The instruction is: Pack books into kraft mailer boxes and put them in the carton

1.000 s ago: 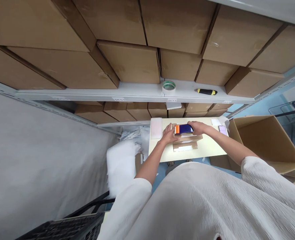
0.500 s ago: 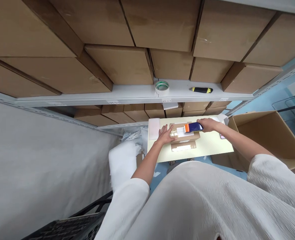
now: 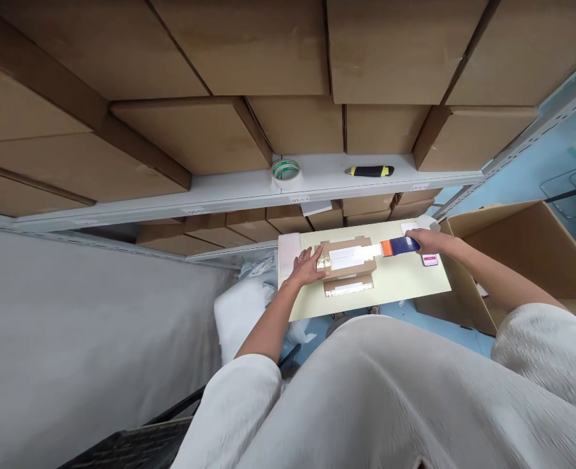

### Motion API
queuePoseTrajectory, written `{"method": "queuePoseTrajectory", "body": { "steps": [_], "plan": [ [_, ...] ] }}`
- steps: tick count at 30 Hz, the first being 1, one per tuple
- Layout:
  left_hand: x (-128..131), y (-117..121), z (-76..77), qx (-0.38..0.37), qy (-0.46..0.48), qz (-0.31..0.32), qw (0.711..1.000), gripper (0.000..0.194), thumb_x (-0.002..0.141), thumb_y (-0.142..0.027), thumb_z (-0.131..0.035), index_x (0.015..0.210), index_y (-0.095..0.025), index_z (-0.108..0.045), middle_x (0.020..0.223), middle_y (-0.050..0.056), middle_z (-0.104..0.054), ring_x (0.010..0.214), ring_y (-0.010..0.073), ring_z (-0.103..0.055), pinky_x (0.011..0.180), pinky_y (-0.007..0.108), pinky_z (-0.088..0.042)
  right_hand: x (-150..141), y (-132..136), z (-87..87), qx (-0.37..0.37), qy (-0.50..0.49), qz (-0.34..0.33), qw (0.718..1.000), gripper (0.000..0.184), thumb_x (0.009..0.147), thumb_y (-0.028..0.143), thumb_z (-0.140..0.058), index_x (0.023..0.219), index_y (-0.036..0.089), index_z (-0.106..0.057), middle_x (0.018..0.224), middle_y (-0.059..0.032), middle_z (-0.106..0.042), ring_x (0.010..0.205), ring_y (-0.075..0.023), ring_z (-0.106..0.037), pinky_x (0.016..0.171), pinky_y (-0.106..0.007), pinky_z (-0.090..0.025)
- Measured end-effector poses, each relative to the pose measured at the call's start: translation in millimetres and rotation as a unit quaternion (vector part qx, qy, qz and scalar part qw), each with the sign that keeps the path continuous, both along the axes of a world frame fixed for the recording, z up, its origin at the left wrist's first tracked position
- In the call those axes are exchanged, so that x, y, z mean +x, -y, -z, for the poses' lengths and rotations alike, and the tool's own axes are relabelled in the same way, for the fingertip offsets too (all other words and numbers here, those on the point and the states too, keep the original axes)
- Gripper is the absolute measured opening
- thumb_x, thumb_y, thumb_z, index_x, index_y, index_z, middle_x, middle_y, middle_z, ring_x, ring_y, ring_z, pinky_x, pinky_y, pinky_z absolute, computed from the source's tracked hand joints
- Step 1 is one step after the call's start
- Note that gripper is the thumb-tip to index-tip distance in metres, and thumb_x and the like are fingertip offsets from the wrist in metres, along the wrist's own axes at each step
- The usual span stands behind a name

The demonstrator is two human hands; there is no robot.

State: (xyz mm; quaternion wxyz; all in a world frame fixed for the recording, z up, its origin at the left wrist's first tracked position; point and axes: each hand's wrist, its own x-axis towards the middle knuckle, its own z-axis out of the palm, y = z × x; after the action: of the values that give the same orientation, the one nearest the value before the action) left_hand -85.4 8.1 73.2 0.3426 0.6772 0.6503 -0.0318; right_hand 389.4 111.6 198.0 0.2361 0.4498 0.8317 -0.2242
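1. The right hand (image 3: 431, 241) has its fingers wrapped around a blue and orange tape dispenser (image 3: 399, 246), just right of the flat cardboard box (image 3: 346, 258).
2. The left hand (image 3: 307, 267) lies flat with fingers spread, pressing the box's left end.
3. The box rests on the pale worktop (image 3: 405, 280), between both hands.
4. A tape roll (image 3: 286, 172) and a utility knife (image 3: 370, 171) sit on the shelf (image 3: 248, 189), well beyond the fingers.

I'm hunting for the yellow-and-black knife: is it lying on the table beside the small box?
No, the knife lies on the white shelf above the table, right of the tape roll.
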Motion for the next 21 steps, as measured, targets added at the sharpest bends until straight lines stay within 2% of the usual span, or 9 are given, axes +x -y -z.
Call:
{"method": "queuePoseTrajectory", "body": {
  "steps": [6, 11, 17, 21],
  "plan": [
    [4.0, -1.9, -5.8, -0.013, -0.017, 0.000, 1.000, 0.123, 0.080, -0.059, -0.084, 0.179, -0.037, -0.015, 0.187, 0.016, -0.017, 0.173, 0.0441, -0.009, 0.136, 0.065, -0.012, 21.0, -11.1, 13.3, 0.003, -0.028, -0.023, 0.999, 0.040, 0.087, 0.017, -0.077, 0.123, 0.023, -0.059, 0.121, -0.0128, -0.070, 0.109, -0.0288, -0.067, 0.079, -0.030, -0.046],
    [7.3, -3.2, -12.6, -0.027, -0.027, 0.000, 0.999, 0.122, 0.081, -0.056, -0.082, 0.179, -0.034, -0.013, 0.186, 0.019, -0.019, 0.172, 0.0444, -0.013, 0.135, 0.065, -0.016, 33.1, -12.4, 17.6, -0.002, 0.000, -0.012, 1.000, 0.041, 0.088, 0.015, -0.074, 0.126, 0.022, -0.059, 0.120, -0.0151, -0.071, 0.107, -0.0302, -0.068, 0.075, -0.032, -0.044],
    [8.0, -6.0, -12.1, -0.031, -0.036, 0.005, 0.999, 0.123, 0.081, -0.056, -0.083, 0.179, -0.033, -0.012, 0.185, 0.018, -0.023, 0.171, 0.0431, -0.018, 0.134, 0.060, -0.020, 28.7, -0.9, 26.3, 0.000, 0.025, 0.012, 1.000, 0.053, 0.086, 0.012, -0.074, 0.136, 0.021, -0.059, 0.128, -0.0184, -0.069, 0.109, -0.0331, -0.069, 0.075, -0.034, -0.047],
    [9.7, -7.2, -13.3, -0.030, -0.036, 0.005, 0.999, 0.125, 0.079, -0.055, -0.084, 0.179, -0.033, -0.012, 0.185, 0.016, -0.024, 0.171, 0.0409, -0.020, 0.134, 0.054, -0.023, 13.4, 4.7, 37.4, 0.011, 0.050, 0.021, 0.998, 0.062, 0.084, 0.010, -0.074, 0.143, 0.020, -0.057, 0.131, -0.0209, -0.068, 0.112, -0.0358, -0.069, 0.079, -0.037, -0.050]
  ]
}}
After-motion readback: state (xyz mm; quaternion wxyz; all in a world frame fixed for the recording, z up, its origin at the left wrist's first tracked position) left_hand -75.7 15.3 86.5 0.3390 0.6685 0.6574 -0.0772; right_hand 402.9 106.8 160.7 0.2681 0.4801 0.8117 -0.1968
